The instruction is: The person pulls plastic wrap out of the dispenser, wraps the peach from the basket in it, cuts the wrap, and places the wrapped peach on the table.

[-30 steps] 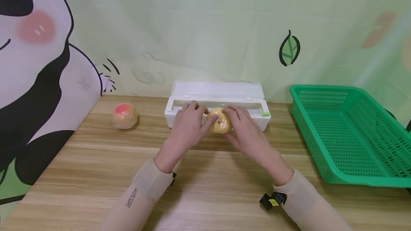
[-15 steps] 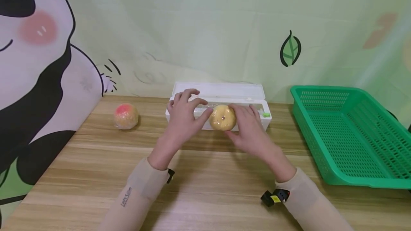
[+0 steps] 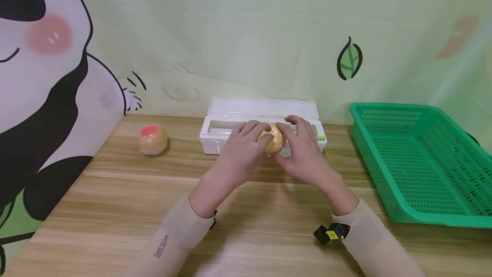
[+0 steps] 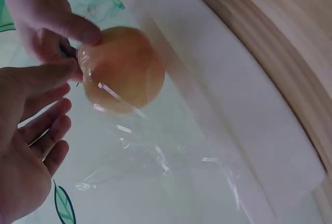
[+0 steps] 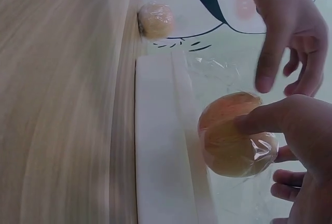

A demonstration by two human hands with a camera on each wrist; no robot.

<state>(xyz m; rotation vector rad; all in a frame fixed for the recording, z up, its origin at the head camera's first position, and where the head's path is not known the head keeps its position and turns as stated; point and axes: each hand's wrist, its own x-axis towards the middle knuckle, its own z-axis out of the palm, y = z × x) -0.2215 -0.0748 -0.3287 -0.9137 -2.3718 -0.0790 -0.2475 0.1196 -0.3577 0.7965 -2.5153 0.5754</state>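
Observation:
A yellow-orange peach (image 3: 277,139) with shiny cling film over it is held above the front of a white cling-film box (image 3: 212,144). My right hand (image 3: 307,157) grips it from the right, the thumb (image 5: 259,119) lying on its side in the right wrist view. My left hand (image 3: 242,153) comes in from the left, thumb and fingertips at the peach's near left side. In the right wrist view the left thumb (image 5: 267,71) is straight and its other fingers are loosely bent. Loose clear film (image 4: 161,156) trails from the peach in the left wrist view.
A second wrapped peach (image 3: 153,139), pink on top, stands at the left on the wooden table (image 3: 127,200). The box's lid (image 3: 265,107) is raised at the back. A green slatted basket (image 3: 370,174) stands at the right. Behind hangs a printed cloth (image 3: 246,46).
My left hand first drew back from the peach with fingers spread, then came back rightward onto it. The right hand kept the peach, which shifted slightly right and turned.

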